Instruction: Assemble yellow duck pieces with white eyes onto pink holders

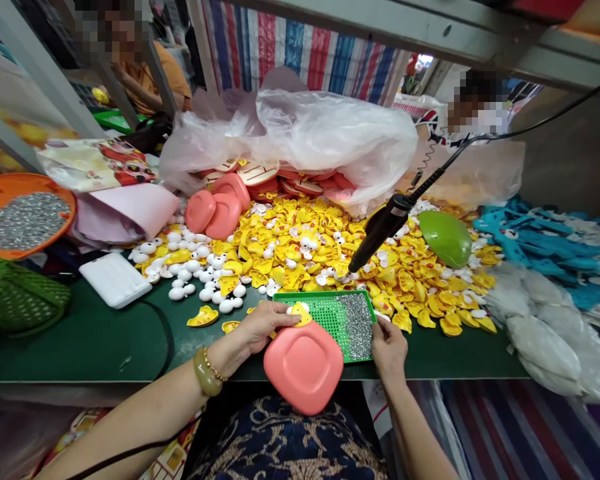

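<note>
My left hand (265, 328) is closed on a toy part: a rounded coral plastic plate (303, 367) with a small yellow duck-face piece (300, 313) at its top. The fingers pinch it at the yellow piece, in front of a green perforated tray (325, 321). Small silver screws (356, 327) lie heaped along the tray's right side. At the tray's right edge, my right hand (390, 343) is closed with fingers and thumb against the rim. Beyond the tray hangs a black electric screwdriver (387, 223) on its cable, tip down, with neither hand touching it.
Yellow pieces (290, 240) and white eye pieces (225, 305) cover the green table (105, 347). Coral plates (227, 207) pile behind them under clear plastic. An orange bowl of screws (60, 233), a white box (115, 280) and a green cover (445, 239) stand around. Two people sit beyond.
</note>
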The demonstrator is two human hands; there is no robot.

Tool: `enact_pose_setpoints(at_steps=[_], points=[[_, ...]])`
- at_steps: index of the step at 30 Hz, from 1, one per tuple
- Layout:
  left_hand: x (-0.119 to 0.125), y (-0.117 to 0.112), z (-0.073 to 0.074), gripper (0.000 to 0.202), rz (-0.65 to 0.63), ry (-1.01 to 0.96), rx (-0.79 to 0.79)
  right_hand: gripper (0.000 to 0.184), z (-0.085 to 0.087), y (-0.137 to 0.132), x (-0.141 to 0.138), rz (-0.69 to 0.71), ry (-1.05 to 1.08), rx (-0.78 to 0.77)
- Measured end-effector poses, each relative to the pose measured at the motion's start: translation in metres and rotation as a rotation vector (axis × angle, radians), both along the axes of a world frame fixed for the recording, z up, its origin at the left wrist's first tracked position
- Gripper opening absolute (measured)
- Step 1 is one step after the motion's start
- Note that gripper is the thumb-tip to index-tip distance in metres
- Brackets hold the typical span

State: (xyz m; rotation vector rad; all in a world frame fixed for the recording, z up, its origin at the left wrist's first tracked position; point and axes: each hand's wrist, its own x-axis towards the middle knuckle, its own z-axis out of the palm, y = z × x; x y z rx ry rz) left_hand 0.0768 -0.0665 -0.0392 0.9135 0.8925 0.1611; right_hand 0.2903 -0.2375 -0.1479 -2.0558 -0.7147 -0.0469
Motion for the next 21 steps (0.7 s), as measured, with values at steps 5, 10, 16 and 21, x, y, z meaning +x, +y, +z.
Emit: enact_pose_setpoints(at_steps=[5,10,16,21], points=[[-0.010,0.012,0.010,0.034,0.052,-0.019,0.089,0.036,-0.010,0.032,-0.018,-0.063,0.053,0.096],[-0.031,0.005,0.003,0.033,0.005,-0.049,0.012,0.033,0.011,0.030,-0.032,-0.022,-0.094,0.106],[-0.041,-0.005,-0.009,0.037,0.029,-0.061,-0.011,0.036,0.063,0.097,-0.022,0.778,-0.606,-0.002],[-0.038,-0.001,-0.005,0.032,0.105,-0.046,-0.003,0.043,0.073,0.180,0.000,0.957,-0.769,-0.424]])
